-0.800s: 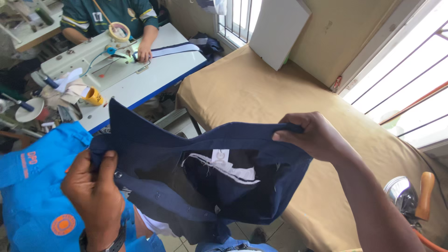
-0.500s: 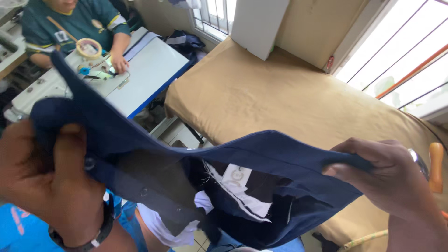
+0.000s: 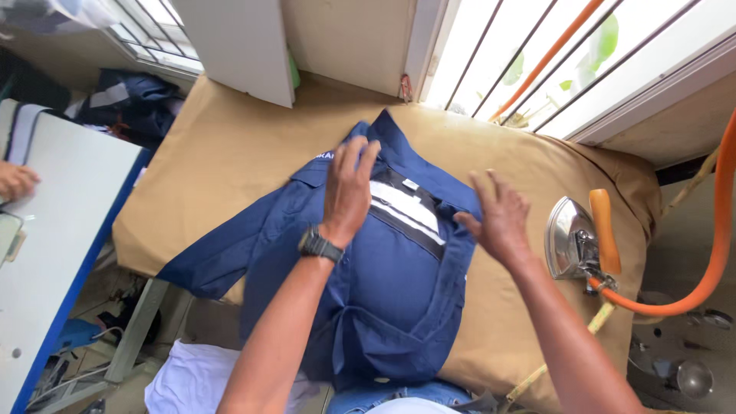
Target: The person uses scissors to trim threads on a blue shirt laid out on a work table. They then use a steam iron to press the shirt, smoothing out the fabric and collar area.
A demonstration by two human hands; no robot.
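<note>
Navy shirt laid flat on the padded worktop, both hands spread on it.

My left hand (image 3: 349, 188) presses open-palmed near the collar; my right hand (image 3: 498, 218) lies spread on the right edge, pinning the navy shirt (image 3: 383, 284) flat against the tan worktop (image 3: 222, 146). The iron (image 3: 573, 238) rests at right, just beside the shirt.

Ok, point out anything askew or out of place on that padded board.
The navy blue work shirt lies crooked: one sleeve and its hem hang off the tan padded board. The left hand and right hand press it flat. The metal iron sits on its side.
</note>
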